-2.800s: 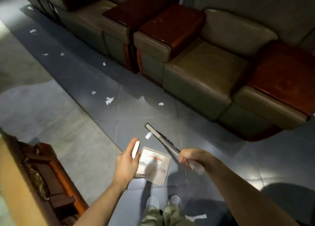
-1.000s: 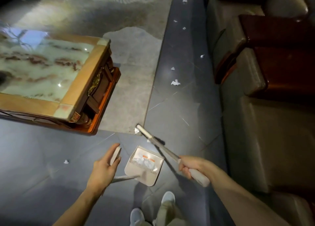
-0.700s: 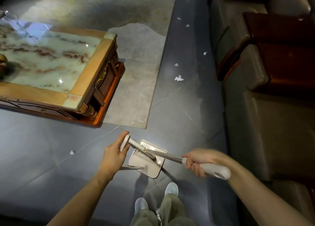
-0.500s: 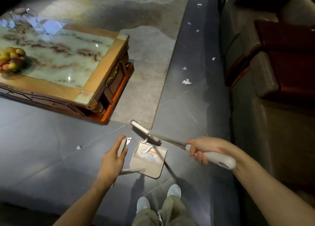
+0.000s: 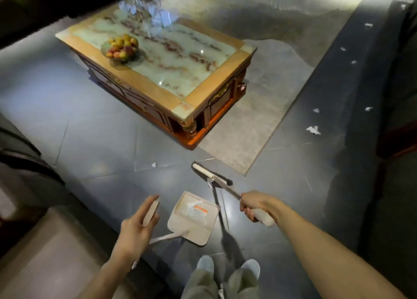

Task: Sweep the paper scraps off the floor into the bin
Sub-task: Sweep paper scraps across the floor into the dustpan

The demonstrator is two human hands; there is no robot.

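- At the left edge: dim furniture, too dark to name.
- Left of centre, farther back: a wood-rimmed counter (image 5: 216,89) with a pale stone top, its right end over a grey rug (image 5: 259,122). Carries a bowl of fruit (image 5: 121,48) near the left end and clear glassware (image 5: 144,7) at the far end.
- On the dark floor (image 5: 101,141) in front of the counter: one small paper scrap (image 5: 154,164), lying apart from the tools.
- Lower down: pinches the beige grip of the dustpan (image 5: 194,222) between thumb and nearly straight fingers of the left hand (image 5: 137,226); somewhat blurred.
- Just right of that hand: the pan itself, on the floor with its mouth toward the counter. Holds white scraps beside an orange label.
- Beyond the pan's right corner: the broom (image 5: 212,174), head down on the floor near the rug's corner, shaft slanting back to the right.
- Grips that shaft with the right hand (image 5: 255,206), fingers curled round it just above the pale end grip.
- Between the arms, at the bottom: two light shoes (image 5: 205,265).
- Along the dark strip right of the rug: more paper scraps (image 5: 313,130), scattered well apart.
- At the right edge: a sofa (image 5: 406,73) in shadow.
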